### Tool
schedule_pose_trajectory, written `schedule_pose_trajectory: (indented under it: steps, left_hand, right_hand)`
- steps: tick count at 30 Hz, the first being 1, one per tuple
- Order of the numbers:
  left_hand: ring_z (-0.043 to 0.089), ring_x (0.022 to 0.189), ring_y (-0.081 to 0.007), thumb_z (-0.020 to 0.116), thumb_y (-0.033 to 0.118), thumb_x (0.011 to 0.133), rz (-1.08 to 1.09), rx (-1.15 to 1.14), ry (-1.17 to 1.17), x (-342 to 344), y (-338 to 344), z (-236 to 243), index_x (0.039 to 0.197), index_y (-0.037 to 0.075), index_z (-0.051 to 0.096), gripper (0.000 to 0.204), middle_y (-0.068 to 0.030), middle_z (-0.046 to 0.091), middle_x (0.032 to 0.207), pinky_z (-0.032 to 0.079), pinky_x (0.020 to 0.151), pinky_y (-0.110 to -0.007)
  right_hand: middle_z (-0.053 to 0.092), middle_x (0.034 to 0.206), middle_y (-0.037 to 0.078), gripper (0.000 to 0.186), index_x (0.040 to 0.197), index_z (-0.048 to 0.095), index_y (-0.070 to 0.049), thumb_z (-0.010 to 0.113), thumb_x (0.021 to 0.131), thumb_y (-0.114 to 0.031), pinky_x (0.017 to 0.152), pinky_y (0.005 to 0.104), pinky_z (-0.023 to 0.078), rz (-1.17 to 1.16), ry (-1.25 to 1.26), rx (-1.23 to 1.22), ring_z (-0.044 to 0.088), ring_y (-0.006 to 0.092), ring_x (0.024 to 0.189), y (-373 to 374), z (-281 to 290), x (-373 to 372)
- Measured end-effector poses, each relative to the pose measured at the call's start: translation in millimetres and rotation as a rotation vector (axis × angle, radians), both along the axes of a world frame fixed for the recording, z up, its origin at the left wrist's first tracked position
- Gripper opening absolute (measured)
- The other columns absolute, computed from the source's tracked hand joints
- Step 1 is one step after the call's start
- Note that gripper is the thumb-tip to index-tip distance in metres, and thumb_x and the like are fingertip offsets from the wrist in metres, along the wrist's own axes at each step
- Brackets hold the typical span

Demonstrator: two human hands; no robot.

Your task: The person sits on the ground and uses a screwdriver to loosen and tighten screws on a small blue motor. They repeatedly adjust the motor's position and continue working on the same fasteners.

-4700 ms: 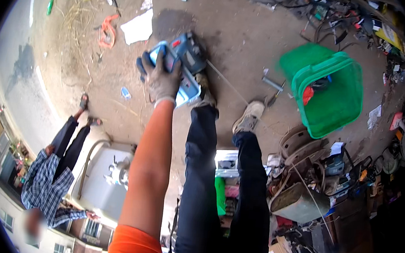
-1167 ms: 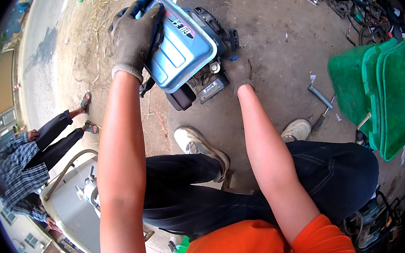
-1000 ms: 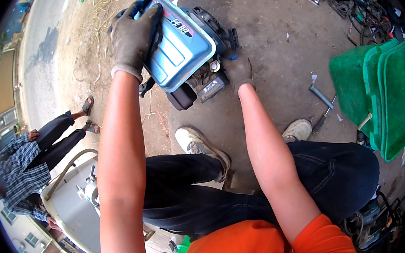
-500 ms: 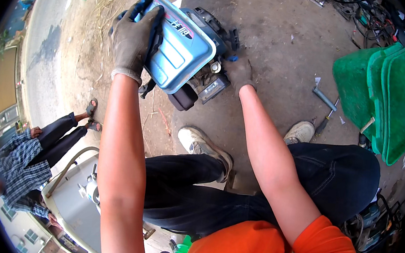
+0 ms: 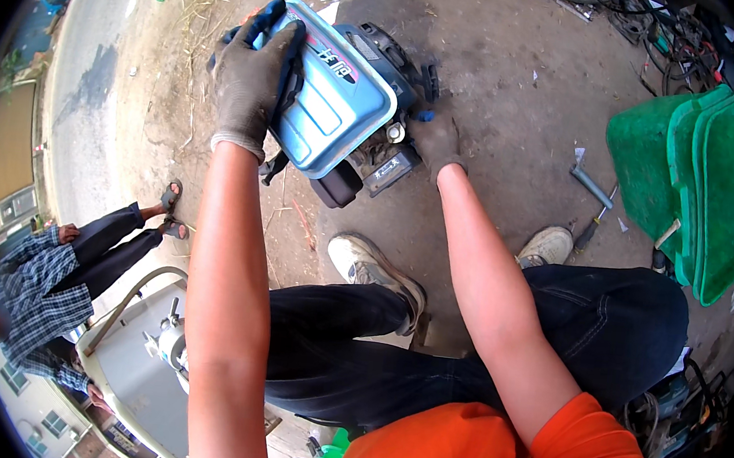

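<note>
A small engine-powered machine, probably a portable generator, with a light blue metal tank (image 5: 321, 105) on top, stands on the dirt ground in front of me. My left hand (image 5: 253, 86), in a grey-brown glove with dark blue palm and fingertips, grips the tank's left edge. On the machine's right side is my gloved right hand (image 5: 437, 140), its fingers curled. A blue fingertip shows there, but what the fingers hold is hidden. Below the tank, a black rounded part (image 5: 337, 185) and a dark box-shaped cover (image 5: 392, 171) stick out toward me.
A green plastic bin (image 5: 689, 185) lies at the right. Near it are a grey-handled tool (image 5: 592, 187) and a screwdriver (image 5: 592, 231). Cables (image 5: 667, 46) are heaped at far right. Another person (image 5: 51, 296) sits at the left, beside a pale metal panel (image 5: 142, 366).
The whole view has shifted slightly, with everything a little further right and down. Both hands keep their places on the machine.
</note>
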State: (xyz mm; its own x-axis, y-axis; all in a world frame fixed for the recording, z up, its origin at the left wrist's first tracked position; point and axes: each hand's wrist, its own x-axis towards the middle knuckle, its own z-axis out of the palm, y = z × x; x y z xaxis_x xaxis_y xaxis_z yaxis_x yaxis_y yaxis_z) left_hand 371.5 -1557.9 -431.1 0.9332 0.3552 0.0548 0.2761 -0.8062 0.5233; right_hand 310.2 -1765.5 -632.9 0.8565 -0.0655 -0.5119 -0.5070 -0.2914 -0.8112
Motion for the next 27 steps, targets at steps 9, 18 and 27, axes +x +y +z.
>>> schedule_pose_trajectory:
  steps: [9, 18, 27]
  left_hand:
    - [0.069, 0.107, -0.0159, 0.075, 0.031, 0.091, 0.046, -0.018, -0.009, 2.1, 13.3, -12.9, 0.136, 0.015, 0.070, 0.048, -0.0094, 0.075, 0.122, 0.052, 0.098, -0.032]
    - [0.068, 0.106, -0.0144, 0.077, 0.029, 0.091, 0.025, -0.083, -0.014, -1.8, 7.3, -7.2, 0.135, 0.013, 0.071, 0.047, -0.0084, 0.074, 0.121, 0.053, 0.098, -0.030]
    - [0.068, 0.106, -0.0145, 0.077, 0.028, 0.091, 0.017, -0.102, -0.020, 0.5, 16.9, -16.7, 0.135, 0.013, 0.070, 0.048, -0.0086, 0.074, 0.123, 0.052, 0.097, -0.030]
  right_hand:
    - [0.077, 0.096, 0.022, 0.032, 0.095, 0.078, -0.003, 0.080, 0.079, -0.030, 0.084, 0.0452, 0.056, 0.012, 0.038, -0.037, 0.075, 0.0365, 0.092, -0.7, 5.0, -0.4]
    - [0.076, 0.096, 0.022, 0.036, 0.096, 0.078, -0.003, 0.081, 0.079, -0.035, 0.083, 0.0460, 0.056, 0.080, -0.067, -0.035, 0.074, 0.0389, 0.092, 0.4, -9.8, -1.9]
    - [0.076, 0.096, 0.023, 0.036, 0.094, 0.078, -0.003, 0.080, 0.080, -0.037, 0.083, 0.0467, 0.056, 0.093, 0.023, -0.027, 0.074, 0.0393, 0.093, -1.8, 8.6, -2.5]
